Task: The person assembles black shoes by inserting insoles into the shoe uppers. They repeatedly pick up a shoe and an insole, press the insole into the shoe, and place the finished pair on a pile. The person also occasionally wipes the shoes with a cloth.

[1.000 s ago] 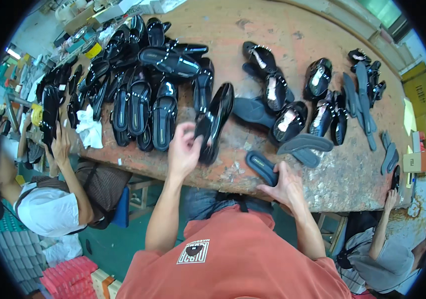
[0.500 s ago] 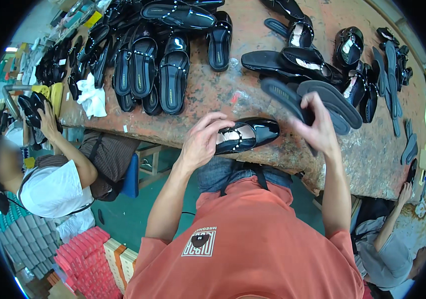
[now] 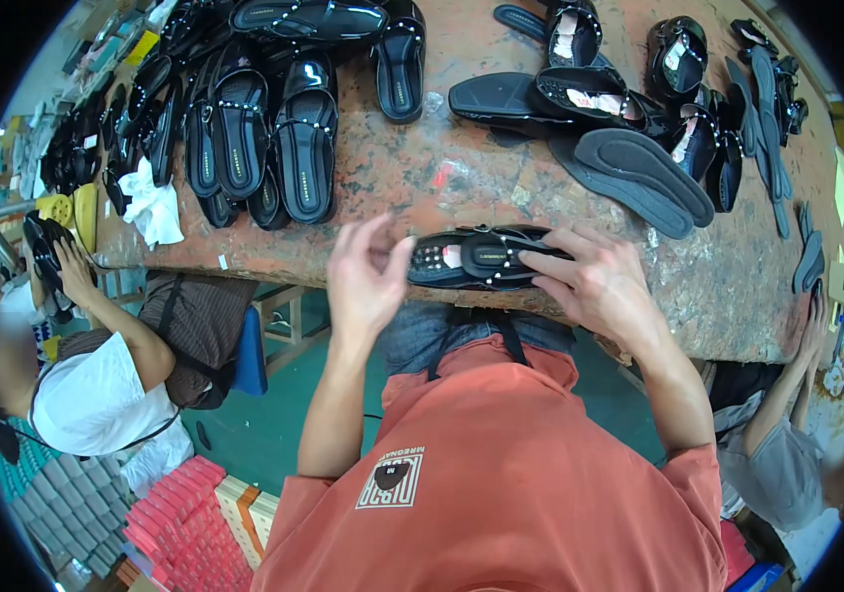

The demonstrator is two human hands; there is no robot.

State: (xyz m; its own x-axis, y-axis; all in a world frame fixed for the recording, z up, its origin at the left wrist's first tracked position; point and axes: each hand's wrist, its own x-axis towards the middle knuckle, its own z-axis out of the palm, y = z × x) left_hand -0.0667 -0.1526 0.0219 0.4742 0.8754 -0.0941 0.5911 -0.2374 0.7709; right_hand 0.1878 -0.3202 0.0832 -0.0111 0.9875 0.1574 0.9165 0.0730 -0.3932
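Note:
A black patent shoe (image 3: 429,279) with studded straps lies sideways at the table's near edge, its bare dotted footbed showing at the left end. Inside its opening sits a dark insole (image 3: 486,255), the rounded end with lettering pointing left. My right hand (image 3: 604,281) is closed over the shoe's right part, fingers on the insole and strap, hiding the toe. Just off the left end is my left hand (image 3: 367,276), thumb and fingers apart, slightly blurred, holding nothing.
Loose dark grey insoles (image 3: 644,173) lie right of centre, beside several black shoes (image 3: 678,59). More finished-looking black slippers (image 3: 305,148) crowd the back left, near a crumpled white paper (image 3: 150,202). Co-workers sit left (image 3: 96,385) and right (image 3: 787,464).
My right hand has brought an insole from the right down into the shoe. My left hand has let go of the shoe and opened at its left end. The view has shifted slightly.

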